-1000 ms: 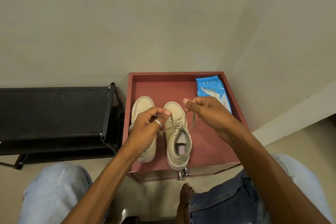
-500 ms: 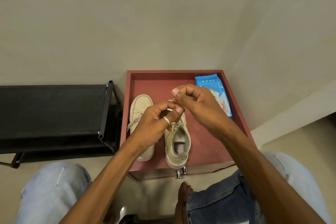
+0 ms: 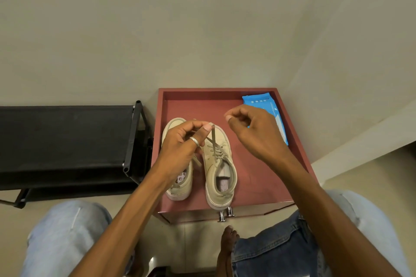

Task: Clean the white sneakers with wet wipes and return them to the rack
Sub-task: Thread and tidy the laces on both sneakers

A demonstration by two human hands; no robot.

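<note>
Two cream-white low-top canvas sneakers are stood side by side, toes away from the person, on the red-brown rimmed cabinet top (image 3: 265, 189). The left-side sneaker (image 3: 180, 190) is partly covered by the left hand (image 3: 180, 153); the right-side sneaker (image 3: 219, 171) is seen in full. A grey-beige flat lace (image 3: 212, 139) of the right-side sneaker is pinched between left thumb and forefinger above the toe and drawn up taut from the eyelets. The other left fingers are curled in, and a silver ring (image 3: 194, 141) is worn on one. The right hand (image 3: 254, 135) is held apart, above the cabinet top: fingers curled, thumb tip against forefinger tip, nothing seen in the grip. The blue plastic wet-wipe pack (image 3: 258, 101) is laid in the far right corner, partly hidden behind the right hand. The black metal-framed shoe rack (image 3: 67, 137) is placed just beside the cabinet on the left. Two chrome knobs (image 3: 225, 215) are seen on the cabinet front.
</note>
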